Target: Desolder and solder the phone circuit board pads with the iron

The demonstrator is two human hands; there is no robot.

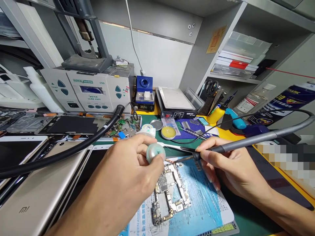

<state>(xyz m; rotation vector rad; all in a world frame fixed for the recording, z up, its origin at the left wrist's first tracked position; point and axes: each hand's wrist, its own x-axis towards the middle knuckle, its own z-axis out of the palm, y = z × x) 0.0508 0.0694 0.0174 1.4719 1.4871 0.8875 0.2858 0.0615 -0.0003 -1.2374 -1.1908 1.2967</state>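
My left hand [133, 167] is closed around a small round spool of copper desoldering braid [155, 152], its end sticking out toward the right. In my right hand [228, 164] is a soldering iron [219, 148], gripped near the front like a pen. The iron's tip points left and meets or nearly meets the end of the braid; I cannot tell if they touch. Just below both lies a phone logic board [172, 193] with cut-out openings, flat on a blue and white printed sheet [209, 200]. My left hand hides part of the board's upper left.
A hot air station [91, 91] stands at the back left, its black hose [73, 159] crossing the left side. Several phones [46, 177] lie at left. Behind my hands are a tin of yellow flux [168, 132], a white-headed brush [176, 147] and a heating plate [176, 100].
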